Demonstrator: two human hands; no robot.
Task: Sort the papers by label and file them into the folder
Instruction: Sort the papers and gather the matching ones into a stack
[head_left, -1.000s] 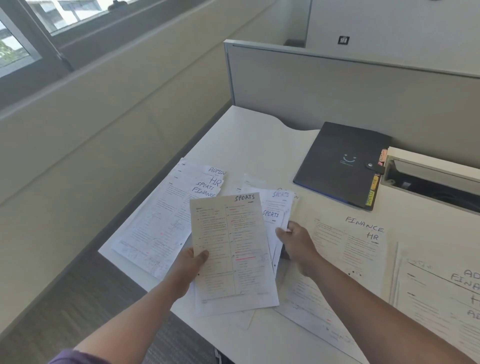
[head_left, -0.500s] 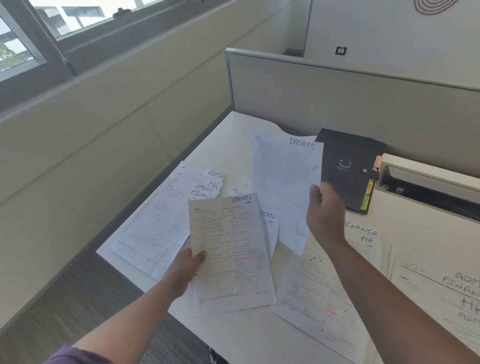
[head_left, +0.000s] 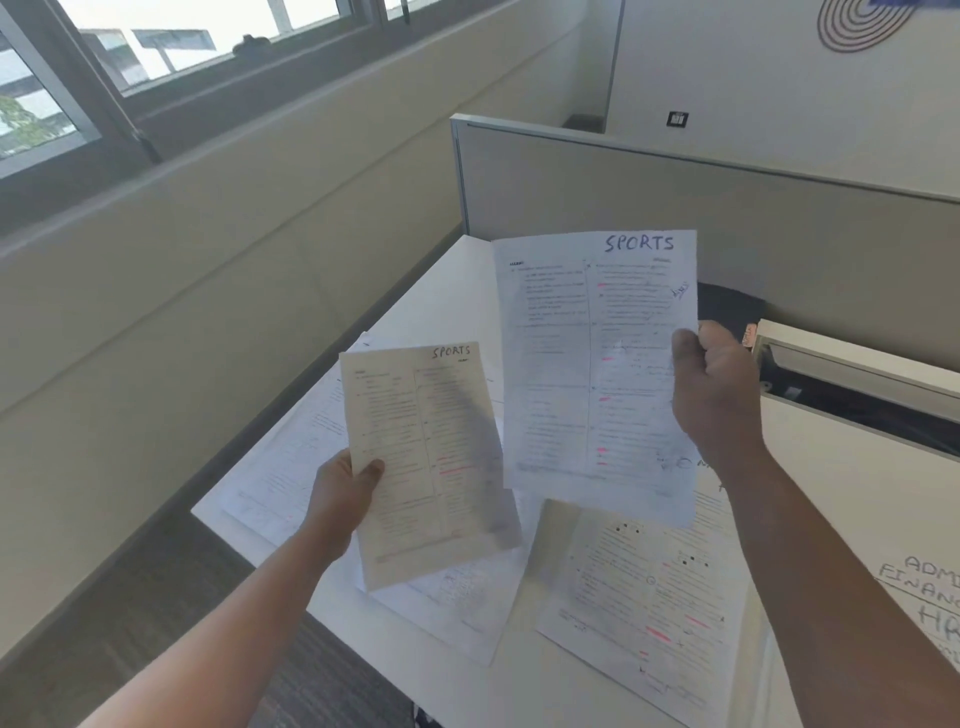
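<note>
At the centre of the frame, a person's left hand (head_left: 340, 496) pinches the lower left edge of a cream sheet headed SPORTS (head_left: 431, 457), thumb on its face, holding it above a white desk (head_left: 441, 291). To its right and higher, the right hand (head_left: 719, 400) grips the right edge of a white sheet also headed SPORTS (head_left: 592, 364). More labelled papers (head_left: 639, 597) lie spread on the desk below, and the dark folder (head_left: 727, 312) shows partly behind the white sheet, at the upper right.
</note>
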